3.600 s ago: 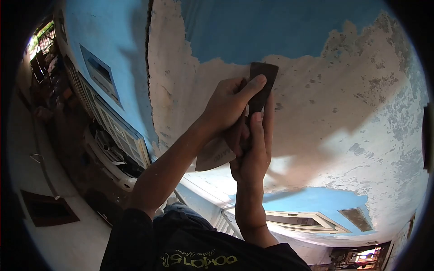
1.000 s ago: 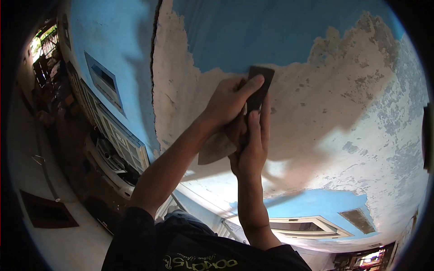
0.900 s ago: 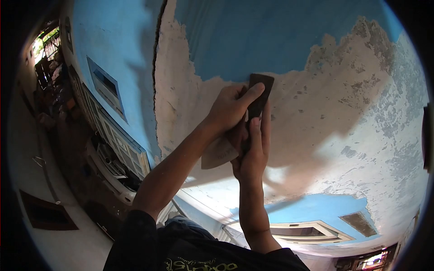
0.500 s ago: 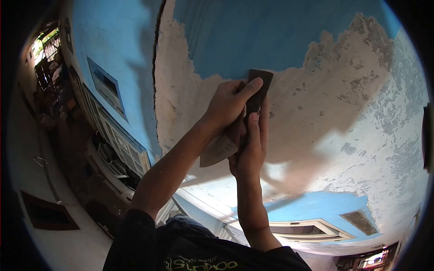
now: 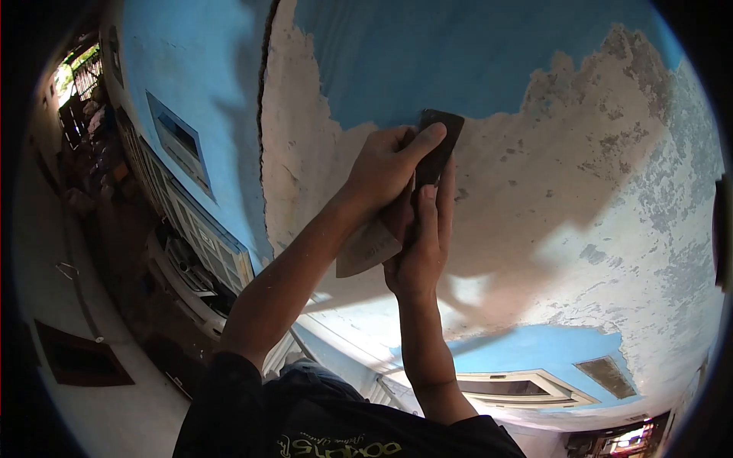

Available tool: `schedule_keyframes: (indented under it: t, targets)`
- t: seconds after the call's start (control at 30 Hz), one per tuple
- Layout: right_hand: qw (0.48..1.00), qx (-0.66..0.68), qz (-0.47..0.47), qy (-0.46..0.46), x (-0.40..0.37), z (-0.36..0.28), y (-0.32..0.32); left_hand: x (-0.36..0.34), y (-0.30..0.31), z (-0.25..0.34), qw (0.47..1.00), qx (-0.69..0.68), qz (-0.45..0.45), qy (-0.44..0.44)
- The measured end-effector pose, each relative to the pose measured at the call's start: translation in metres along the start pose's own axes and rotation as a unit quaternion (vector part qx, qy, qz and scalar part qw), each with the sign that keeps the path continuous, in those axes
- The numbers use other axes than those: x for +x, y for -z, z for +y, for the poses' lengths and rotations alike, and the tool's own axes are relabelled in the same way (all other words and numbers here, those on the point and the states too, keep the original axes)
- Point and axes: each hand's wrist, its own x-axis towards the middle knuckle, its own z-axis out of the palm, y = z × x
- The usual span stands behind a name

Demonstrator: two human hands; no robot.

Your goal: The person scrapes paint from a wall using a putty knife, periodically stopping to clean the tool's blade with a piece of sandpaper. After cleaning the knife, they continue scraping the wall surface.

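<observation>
While left hand (image 5: 382,168) clasps dark, flat, rectangular scraper blade (image 5: 444,153), right hand (image 5: 418,263) grips its lower end; long axis runs away from hands, tip at blue paint (image 5: 427,65) beyond. Below left hand, grey fan-shaped metal blade (image 5: 365,250) points back-left.

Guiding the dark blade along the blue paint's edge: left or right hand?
Left, probably. The left hand has its thumb on the dark blade, near the edge of the blue paint; the right hand sits lower in the view, farther from that edge.
</observation>
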Motion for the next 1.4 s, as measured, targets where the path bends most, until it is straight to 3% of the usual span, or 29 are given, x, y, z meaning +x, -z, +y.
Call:
schedule_keyframes:
  t: [0.17, 0.3, 0.47, 0.6, 0.77, 1.13, 1.23, 1.4]
  targets:
    - [0.999, -0.002, 0.033, 0.0, -0.011, 0.027, 0.008, -0.012, 0.007, -0.017, 0.999, 0.033, -0.003, 0.009]
    - [0.999, 0.021, -0.009, -0.035, -0.011, 0.018, 0.009, -0.011, 0.006, -0.02, 1.0, 0.002, 0.004, 0.021]
    - [0.999, -0.039, 0.005, 0.008, -0.006, 0.029, 0.013, -0.007, 0.009, -0.027, 0.999, 0.035, 0.012, -0.004]
    - [0.998, -0.053, 0.007, -0.018, -0.007, 0.028, 0.017, -0.008, 0.007, -0.022, 1.0, 0.011, 0.014, 0.015]
    - [0.998, -0.042, 0.027, 0.025, -0.003, 0.036, 0.012, -0.005, 0.009, -0.022, 0.999, 0.043, 0.013, 0.004]
    - [0.999, -0.032, 0.026, 0.002, -0.005, 0.023, 0.004, -0.006, 0.008, -0.008, 1.0, 0.008, 0.008, 0.0]
    - [0.998, -0.056, 0.028, 0.029, -0.009, 0.028, 0.008, -0.006, 0.008, -0.018, 0.998, 0.06, -0.008, 0.002]
    - [0.999, -0.035, 0.017, 0.011, -0.004, 0.016, 0.004, -0.003, 0.004, -0.012, 1.0, 0.001, -0.003, -0.005]
